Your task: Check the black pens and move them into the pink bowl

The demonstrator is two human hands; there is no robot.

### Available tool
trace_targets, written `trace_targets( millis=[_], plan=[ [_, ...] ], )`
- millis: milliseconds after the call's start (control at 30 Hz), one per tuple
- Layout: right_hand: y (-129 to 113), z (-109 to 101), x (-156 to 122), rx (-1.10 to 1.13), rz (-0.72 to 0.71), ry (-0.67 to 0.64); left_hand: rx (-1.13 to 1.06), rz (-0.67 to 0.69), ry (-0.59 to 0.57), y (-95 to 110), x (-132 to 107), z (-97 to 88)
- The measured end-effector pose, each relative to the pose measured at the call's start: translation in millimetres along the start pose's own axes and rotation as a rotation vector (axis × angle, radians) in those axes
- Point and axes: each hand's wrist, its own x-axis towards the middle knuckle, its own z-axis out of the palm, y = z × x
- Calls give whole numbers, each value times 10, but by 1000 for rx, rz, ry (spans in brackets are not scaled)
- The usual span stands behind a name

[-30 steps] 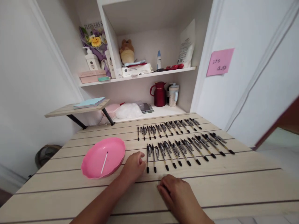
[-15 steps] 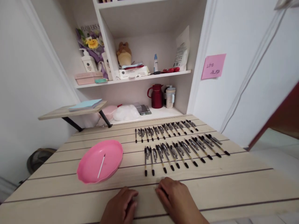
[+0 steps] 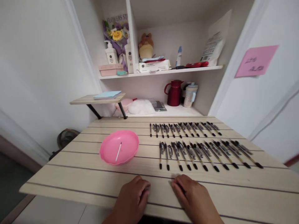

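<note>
My left hand (image 3: 133, 199) rests on the table near its front edge, fingers curled in, with nothing showing in it. To its right lies my right hand (image 3: 193, 196), also curled and without anything visible in the fingers. Beyond the right hand, a front row of black pens (image 3: 201, 155) with clear barrels lies side by side. Farther back is a second row of similar pens (image 3: 184, 129). On the left stands a pink dish (image 3: 107, 154) with a wavy rim. A white stick with a dark tip (image 3: 118, 151) lies in it.
A small raised shelf (image 3: 81, 100) bears blue paper (image 3: 107, 95) at the back left. Behind the table (image 3: 77, 174) stand a red jug (image 3: 174, 93) and a pale cup (image 3: 190, 95). A plastic bag (image 3: 141, 107) lies beside them. A pink note (image 3: 257, 61) sticks to the right wall.
The view has turned left, so the table, pens and dish appear farther right. Both hands remain curled on the table near the front edge. The pens and the stick lie as before.
</note>
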Motion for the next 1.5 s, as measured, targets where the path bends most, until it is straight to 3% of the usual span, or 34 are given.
trace_targets(
  millis=[567, 933, 1167, 1300, 1400, 1500],
  plan=[
    [173, 135, -52, -64, -60, 26, 41, -60, -16, 83, -47, -13],
    [69, 49, -29, -82, -71, 60, 154, -43, -20, 101, -60, 11],
    [-8, 32, -16, 8, -66, 68, 203, -14, 13, 90, -56, 28],
    [-68, -85, 6, 151, -17, 5, 220, 59, 53, 11, -37, 51],
    [134, -294, 83, 212, 38, 11, 244, 173, 101, -91, 5, 74],
    [697, -651, 185, 72, 196, 159, 259, 279, 156, -204, 47, 125]
  ],
)
